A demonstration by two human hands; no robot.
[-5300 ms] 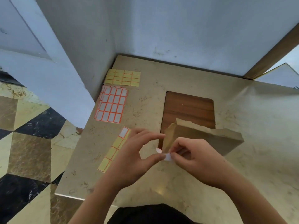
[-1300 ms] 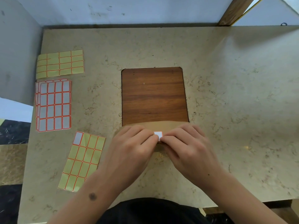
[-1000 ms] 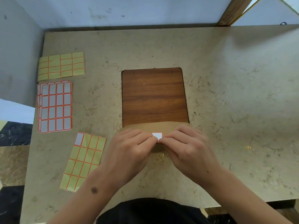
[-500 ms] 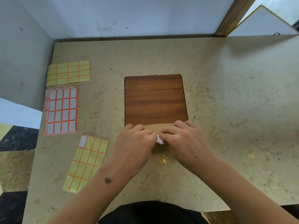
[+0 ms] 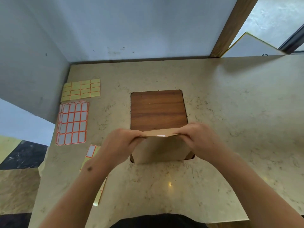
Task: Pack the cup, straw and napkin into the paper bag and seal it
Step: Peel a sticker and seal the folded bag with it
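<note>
The brown paper bag [image 5: 160, 149] stands upright on the near edge of the wooden inset [image 5: 158, 109] in the counter, its top folded over. A small white sticker [image 5: 161, 135] sits on the fold at the middle. My left hand [image 5: 122, 143] pinches the left corner of the folded top. My right hand [image 5: 199, 138] pinches the right corner. Cup, straw and napkin are not visible.
Three label sheets lie at the left: a yellow one [image 5: 81, 89] at the back, a white-and-orange one [image 5: 73, 123] in the middle, a mostly yellow one [image 5: 91, 155] partly under my left forearm. Walls close the back and left. The beige marble counter [image 5: 230, 120] stretches right.
My hands were pressing the sticker at the middle of the fold; they have slid apart to the bag's top corners. The camera has tilted up, and the bag's front face now shows.
</note>
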